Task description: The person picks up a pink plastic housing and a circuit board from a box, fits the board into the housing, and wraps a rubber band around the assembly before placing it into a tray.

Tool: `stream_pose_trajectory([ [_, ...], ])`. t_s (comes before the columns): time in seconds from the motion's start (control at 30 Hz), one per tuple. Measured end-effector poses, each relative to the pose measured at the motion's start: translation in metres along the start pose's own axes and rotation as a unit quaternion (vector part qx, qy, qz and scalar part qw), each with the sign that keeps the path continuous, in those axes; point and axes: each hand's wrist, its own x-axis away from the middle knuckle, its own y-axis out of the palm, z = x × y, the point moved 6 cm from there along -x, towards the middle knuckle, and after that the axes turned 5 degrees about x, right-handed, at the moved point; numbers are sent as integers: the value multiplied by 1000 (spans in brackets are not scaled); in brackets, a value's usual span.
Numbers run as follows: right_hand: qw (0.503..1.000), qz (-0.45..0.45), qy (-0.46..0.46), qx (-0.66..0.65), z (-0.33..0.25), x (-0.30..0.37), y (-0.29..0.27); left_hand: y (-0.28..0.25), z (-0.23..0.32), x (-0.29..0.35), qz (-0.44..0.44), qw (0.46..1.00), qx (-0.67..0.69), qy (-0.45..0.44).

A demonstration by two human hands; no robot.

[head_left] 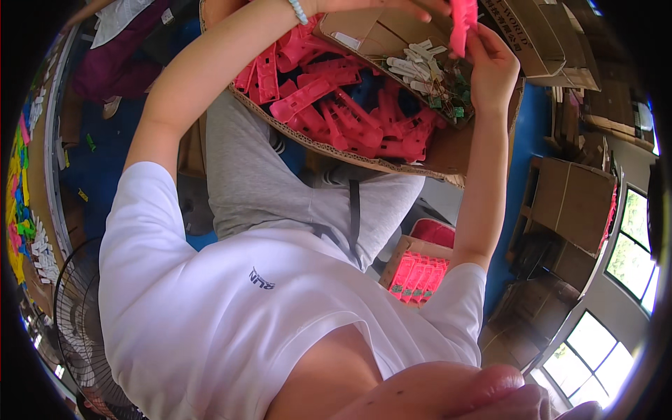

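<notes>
Both my arms reach out over a wide cardboard box [392, 166] resting on my lap. It is filled with several pink plastic strips [329, 105]. My right hand [493, 66] pinches one pink plastic piece [462, 24] from its right side and holds it upright. My left hand [381, 5], with a bead bracelet at the wrist, grips the same piece at its top, and is partly cut off by the picture's upper edge. Under my hands, inside the big box, lies a smaller cardboard tray [364, 31] with white tags [414, 63] and small green parts [455, 105].
A small carton of neatly stacked pink pieces [418, 276] stands on the blue floor by my right leg. Brown cardboard boxes [574, 203] pile up at the right near windows. A standing fan [77, 329] is at the lower left, with a shelf of coloured items along the left edge.
</notes>
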Motion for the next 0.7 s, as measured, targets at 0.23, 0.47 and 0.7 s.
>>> stream_pose_trajectory([
  [0.23, 977, -58, 48, -199, 22, -38, 49, -65, -17, -5, 278, 919, -236, 152],
  [0.47, 901, -43, 249, 352, 259, -64, -51, -95, -32, 4, 345, 918, 73, 181],
  [0.7, 926, -23, 284, 246, 264, -32, -28, -90, -33, 10, 376, 910, 36, 170],
])
